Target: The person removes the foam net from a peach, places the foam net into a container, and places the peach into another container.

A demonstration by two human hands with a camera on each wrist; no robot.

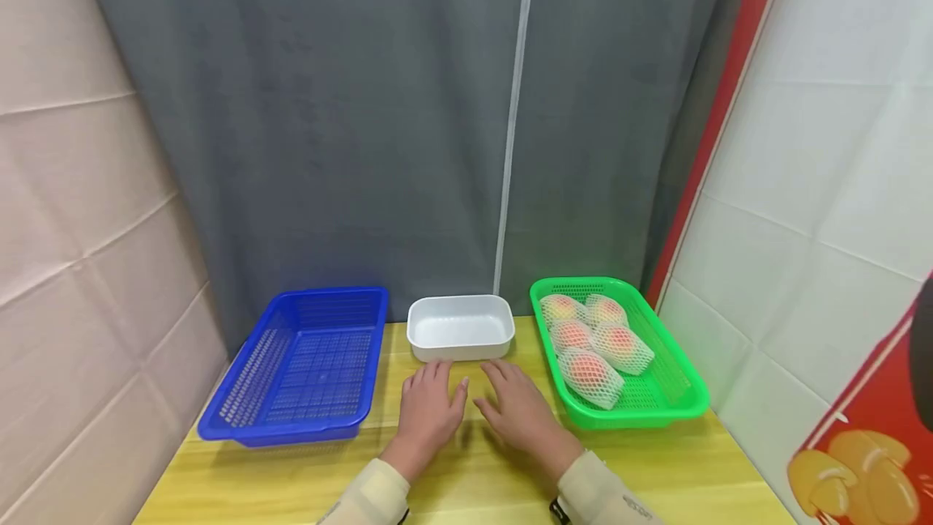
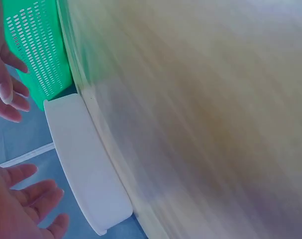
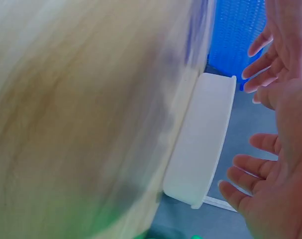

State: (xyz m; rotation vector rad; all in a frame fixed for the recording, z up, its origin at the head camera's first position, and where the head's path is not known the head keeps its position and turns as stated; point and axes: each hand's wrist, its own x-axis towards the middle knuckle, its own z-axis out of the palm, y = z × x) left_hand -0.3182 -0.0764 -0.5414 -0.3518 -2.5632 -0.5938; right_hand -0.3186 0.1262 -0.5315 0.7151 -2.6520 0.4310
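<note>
Both hands hover palm-down over the wooden table, side by side, in front of a white rectangular tub (image 1: 459, 352). My left hand (image 1: 428, 410) has relaxed, spread fingers and holds nothing. Its mirror, my right hand (image 1: 519, 409), is likewise loose and holds nothing. The fingertips of both point toward the tub's near side. In the left wrist view the white tub (image 2: 88, 164) stands just beyond the fingers; the right wrist view shows the tub (image 3: 203, 139) the same way. Nothing lies inside it.
A blue plastic basket (image 1: 291, 433) with nothing in it stands to the left. At the right, a green basket (image 1: 674, 383) holds several peaches (image 1: 586, 367) in white foam nets. Behind the table (image 1: 466, 484) hangs a grey curtain (image 1: 350, 120); light panels flank both sides.
</note>
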